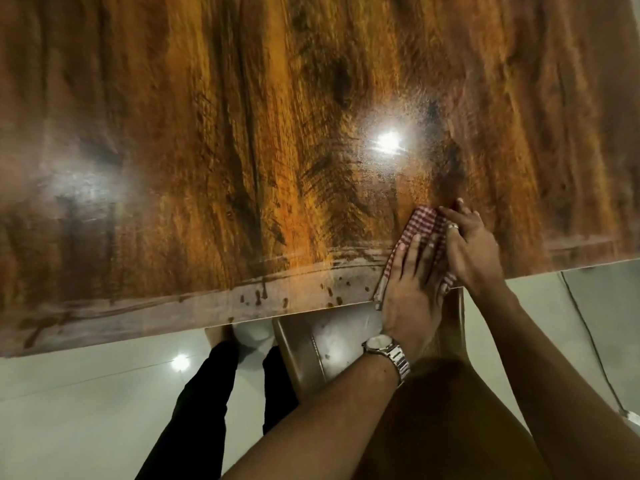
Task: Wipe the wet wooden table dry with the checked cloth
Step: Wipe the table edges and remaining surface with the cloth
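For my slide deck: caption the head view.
Both hands, left hand and right hand, press a checked cloth flat at the near edge of a wet wooden table.

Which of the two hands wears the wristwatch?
The left hand, lying flat on the checked cloth at the table's edge; the right hand has a finger ring only.

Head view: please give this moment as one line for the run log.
step: wiping | cloth: flat at near table edge | left hand, right hand: pressing on cloth | drops: left on edge
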`<state>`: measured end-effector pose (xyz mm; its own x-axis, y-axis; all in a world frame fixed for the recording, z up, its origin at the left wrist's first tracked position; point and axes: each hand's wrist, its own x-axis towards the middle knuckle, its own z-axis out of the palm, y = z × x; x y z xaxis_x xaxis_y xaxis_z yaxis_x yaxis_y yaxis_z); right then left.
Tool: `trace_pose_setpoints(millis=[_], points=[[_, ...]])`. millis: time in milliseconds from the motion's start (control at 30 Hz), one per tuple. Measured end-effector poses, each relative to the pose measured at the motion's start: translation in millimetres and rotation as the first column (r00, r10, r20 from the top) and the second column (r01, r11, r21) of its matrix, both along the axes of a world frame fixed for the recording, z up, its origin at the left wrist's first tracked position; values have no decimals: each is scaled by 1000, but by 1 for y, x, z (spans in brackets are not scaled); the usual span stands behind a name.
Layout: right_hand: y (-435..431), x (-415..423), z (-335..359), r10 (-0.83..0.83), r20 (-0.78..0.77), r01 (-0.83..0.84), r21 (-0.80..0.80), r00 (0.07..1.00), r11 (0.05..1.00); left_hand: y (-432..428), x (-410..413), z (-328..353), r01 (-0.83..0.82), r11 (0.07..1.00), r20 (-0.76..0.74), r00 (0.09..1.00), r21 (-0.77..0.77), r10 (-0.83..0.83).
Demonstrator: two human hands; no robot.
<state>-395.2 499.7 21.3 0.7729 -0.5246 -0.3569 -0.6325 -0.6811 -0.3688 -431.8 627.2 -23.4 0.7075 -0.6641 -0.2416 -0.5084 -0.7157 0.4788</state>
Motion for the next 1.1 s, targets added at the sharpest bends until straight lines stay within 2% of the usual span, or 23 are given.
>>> trace_pose_setpoints(millis=[100, 300, 500, 567, 700, 800, 900, 1100], points=[[30, 2, -2, 63, -15, -63, 15, 998, 998, 39, 8, -7, -57, 996, 29, 998, -71, 59], [88, 5, -8, 133, -25, -132, 22, 991, 991, 166, 29, -23, -271, 963, 99, 958, 7, 269], [133, 19, -8, 120, -56, -121, -12, 991, 993, 336, 52, -24, -500, 847, 209, 861, 177, 464], [142, 23, -8, 112, -58, -114, -24, 992, 993, 384, 59, -23, -565, 802, 229, 821, 192, 523], [176, 34, -10, 217, -20, -217, -5, 976, 976, 466, 71, -21, -653, 728, 269, 754, 209, 599], [208, 43, -14, 357, 40, -357, -7, 933, 934, 492, 83, -20, -665, 718, 274, 743, 206, 610], [235, 54, -18, 422, 67, -424, 19, 904, 906, 494, 94, -19, -706, 683, 252, 707, 188, 661], [238, 58, -22, 433, 78, -436, 21, 898, 900, 470, 145, -14, -778, 595, 247, 629, 203, 737]])
